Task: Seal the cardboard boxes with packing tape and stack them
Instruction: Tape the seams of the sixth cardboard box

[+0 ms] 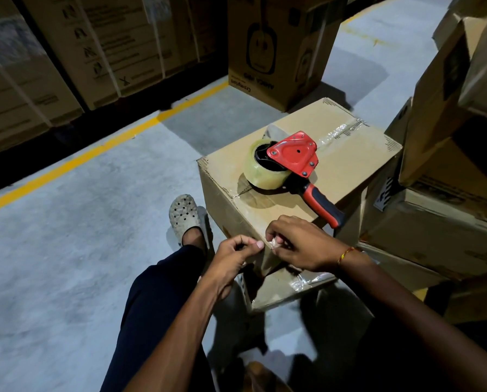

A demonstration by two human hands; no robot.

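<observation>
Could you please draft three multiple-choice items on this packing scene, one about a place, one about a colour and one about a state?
1. Where is the tape dispenser?
A. On the floor by the yellow line
B. On top of the cardboard box
C. In the right hand

2. What colour is the dispenser's metal frame?
A. Red
B. Blue
C. Green

3. What are the two hands doing?
A. Both lie flat on the box top
B. Both pinch at something small at the box's near edge
C. One lifts the box while the other hangs idle

Answers:
1 B, since the dispenser lies on the box top, its handle toward the person.
2 A, since the plate beside the clear tape roll is red.
3 B, since the left hand and right hand have fingers curled at the near edge, apparently on a bit of clear tape.
</observation>
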